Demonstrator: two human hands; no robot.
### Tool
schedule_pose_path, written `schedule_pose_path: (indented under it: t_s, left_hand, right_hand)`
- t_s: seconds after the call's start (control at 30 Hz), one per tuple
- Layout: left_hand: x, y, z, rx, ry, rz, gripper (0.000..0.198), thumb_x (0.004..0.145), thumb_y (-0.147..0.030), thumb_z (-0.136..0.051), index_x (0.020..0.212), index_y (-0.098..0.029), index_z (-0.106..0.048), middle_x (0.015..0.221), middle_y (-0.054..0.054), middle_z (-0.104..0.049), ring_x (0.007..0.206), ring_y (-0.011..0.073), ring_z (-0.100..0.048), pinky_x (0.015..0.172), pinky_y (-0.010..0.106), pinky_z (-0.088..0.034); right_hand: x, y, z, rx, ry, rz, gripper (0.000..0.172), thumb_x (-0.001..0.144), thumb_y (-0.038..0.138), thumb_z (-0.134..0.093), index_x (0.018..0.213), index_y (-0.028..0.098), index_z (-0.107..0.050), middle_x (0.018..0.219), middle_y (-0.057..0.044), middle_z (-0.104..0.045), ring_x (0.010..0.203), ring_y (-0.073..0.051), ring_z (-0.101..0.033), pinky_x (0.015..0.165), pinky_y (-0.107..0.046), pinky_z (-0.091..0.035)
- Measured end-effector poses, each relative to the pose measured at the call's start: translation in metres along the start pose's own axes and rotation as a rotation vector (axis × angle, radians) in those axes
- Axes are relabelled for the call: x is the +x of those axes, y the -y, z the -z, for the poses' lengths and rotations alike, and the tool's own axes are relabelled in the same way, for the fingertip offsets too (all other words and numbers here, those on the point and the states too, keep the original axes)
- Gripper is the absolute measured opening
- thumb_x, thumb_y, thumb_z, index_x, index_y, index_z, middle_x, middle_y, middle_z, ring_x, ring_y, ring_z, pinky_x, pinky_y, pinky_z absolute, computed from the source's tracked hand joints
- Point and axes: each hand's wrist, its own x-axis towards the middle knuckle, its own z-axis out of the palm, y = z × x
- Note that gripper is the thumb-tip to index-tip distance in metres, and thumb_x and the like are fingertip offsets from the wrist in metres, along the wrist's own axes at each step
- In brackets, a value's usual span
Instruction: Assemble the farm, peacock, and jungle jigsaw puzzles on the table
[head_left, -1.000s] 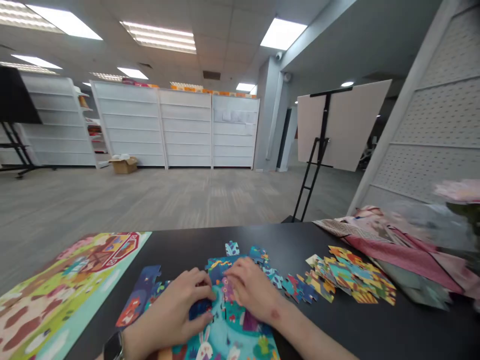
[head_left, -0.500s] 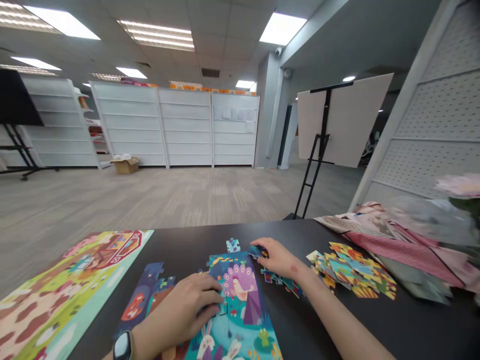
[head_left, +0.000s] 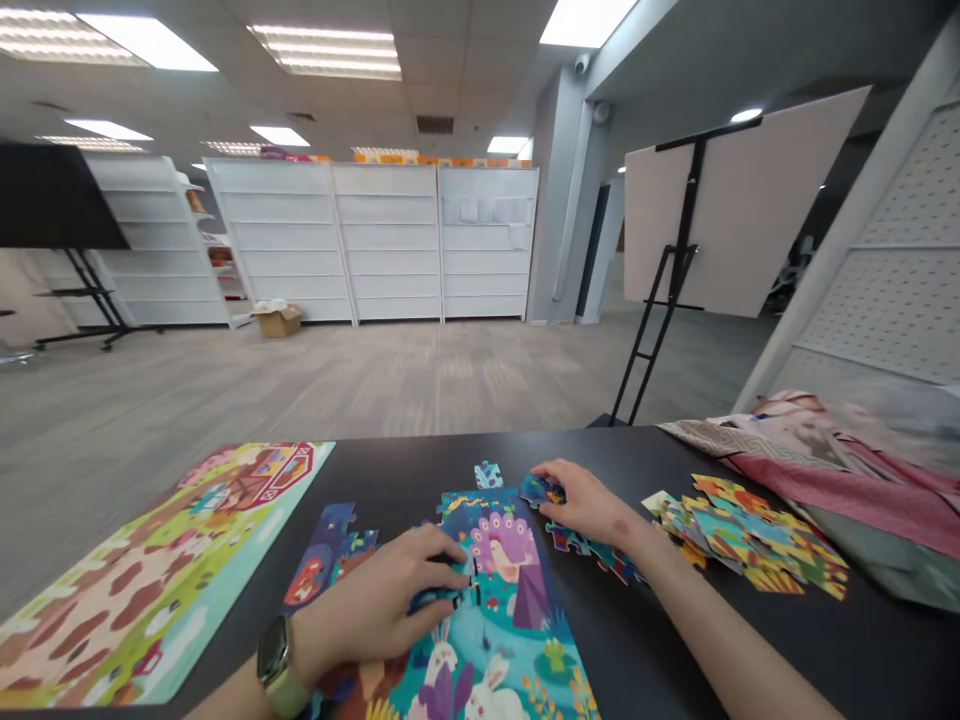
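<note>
A colourful peacock-and-rabbit puzzle picture lies on the dark table. My left hand, with a watch on its wrist, rests over the picture's left side. Between its thumb and fingers is a teal puzzle piece, mostly hidden; short dark gaps show beside the fingertips. At the picture's top right corner, my right hand pinches a dark blue puzzle piece. A light blue puzzle piece lies just beyond the top edge. More dark puzzle pieces lie below my right hand.
A heap of yellow-green puzzle pieces sits on the right. Left of the picture are joined dark pieces, partly under my left arm. A farm picture sheet covers the table's left. Pink cloth lies at the far right.
The view has shifted, so everything sits differently in the frame. My left hand's fingers have lifted slightly, showing more of the teal piece. My right hand stays at the top right corner, holding its piece.
</note>
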Motion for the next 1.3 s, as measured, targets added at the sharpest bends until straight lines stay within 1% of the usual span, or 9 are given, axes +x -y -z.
schedule_pose_path:
  t_s: [0.17,0.3,0.57,0.7,0.83,1.03,1.13,1.2,1.3]
  left_hand:
    - [0.003,-0.007,-0.005,0.158,0.06,0.013,0.029,0.097,-0.016,-0.057,0.121,-0.029,-0.067,0.126,0.004,-0.064,0.111,0.0271,-0.06,0.098,0.044,-0.049]
    - [0.005,-0.008,-0.01,0.199,0.03,0.024,0.029,0.1,-0.015,-0.052,0.121,-0.03,-0.067,0.124,0.003,-0.066,0.107,0.0262,-0.062,0.095,0.043,-0.05]
    - [0.003,-0.003,-0.007,0.292,0.033,-0.1,0.023,0.1,-0.019,-0.051,0.118,-0.025,-0.065,0.125,0.004,-0.066,0.108,0.0248,-0.062,0.099,0.041,-0.046]
    - [0.006,-0.002,-0.007,0.46,0.071,-0.151,0.016,0.096,-0.021,-0.056,0.111,-0.021,-0.062,0.109,0.006,-0.068,0.095,0.0234,-0.062,0.086,0.037,-0.049]
    - [0.01,-0.004,-0.008,0.623,0.094,-0.196,0.012,0.094,-0.03,-0.063,0.096,-0.019,-0.059,0.092,0.004,-0.063,0.084,0.0212,-0.058,0.069,0.034,-0.045]
    - [0.01,-0.011,-0.011,0.674,0.027,-0.156,0.01,0.098,-0.027,-0.06,0.094,-0.019,-0.057,0.092,0.003,-0.059,0.083,0.0199,-0.055,0.066,0.034,-0.042]
    - [0.007,-0.011,-0.012,0.618,-0.018,-0.132,0.01,0.101,-0.029,-0.057,0.106,-0.02,-0.058,0.095,0.003,-0.06,0.088,0.0206,-0.056,0.071,0.035,-0.043]
    - [0.005,-0.01,-0.012,0.606,-0.033,-0.135,0.011,0.103,-0.028,-0.054,0.111,-0.022,-0.058,0.098,0.003,-0.061,0.09,0.0205,-0.057,0.072,0.035,-0.044]
    - [0.002,-0.009,-0.014,0.63,-0.048,-0.155,0.011,0.105,-0.026,-0.051,0.105,-0.021,-0.061,0.101,0.005,-0.063,0.088,0.0194,-0.058,0.069,0.034,-0.044]
  right_hand:
    - [0.0,0.003,-0.001,0.006,-0.038,-0.013,0.044,0.076,0.016,-0.065,0.12,0.02,-0.066,0.119,-0.009,-0.062,0.105,-0.023,-0.064,0.095,-0.034,-0.048]
    - [0.0,0.006,0.0,0.0,-0.066,-0.018,0.042,0.078,0.015,-0.064,0.12,0.019,-0.065,0.119,-0.008,-0.06,0.106,-0.022,-0.063,0.095,-0.034,-0.048]
    - [0.001,0.006,-0.004,0.003,-0.071,-0.002,0.042,0.077,0.014,-0.064,0.118,0.02,-0.066,0.119,-0.009,-0.063,0.106,-0.024,-0.064,0.096,-0.036,-0.049]
    - [0.004,0.002,-0.007,0.014,-0.084,0.017,0.039,0.076,0.018,-0.062,0.115,0.018,-0.068,0.117,-0.012,-0.064,0.105,-0.027,-0.065,0.096,-0.041,-0.05]
    - [0.011,-0.007,-0.014,0.005,-0.087,0.026,0.038,0.073,0.025,-0.063,0.109,0.024,-0.07,0.114,-0.01,-0.068,0.103,-0.028,-0.067,0.095,-0.04,-0.052]
    - [0.017,-0.019,-0.024,-0.019,-0.105,0.051,0.037,0.074,0.038,-0.061,0.107,0.026,-0.071,0.112,-0.012,-0.07,0.101,-0.031,-0.07,0.091,-0.043,-0.056]
    - [0.018,-0.023,-0.024,-0.018,-0.102,0.036,0.036,0.072,0.042,-0.063,0.105,0.029,-0.07,0.112,-0.012,-0.071,0.1,-0.034,-0.07,0.09,-0.045,-0.056]
    - [0.019,-0.025,-0.023,0.0,-0.102,0.018,0.035,0.07,0.043,-0.066,0.103,0.031,-0.07,0.11,-0.014,-0.071,0.099,-0.035,-0.07,0.089,-0.047,-0.056]
    - [0.02,-0.026,-0.023,0.055,-0.125,0.005,0.03,0.07,0.041,-0.068,0.099,0.034,-0.072,0.108,-0.017,-0.071,0.098,-0.035,-0.07,0.088,-0.047,-0.054]
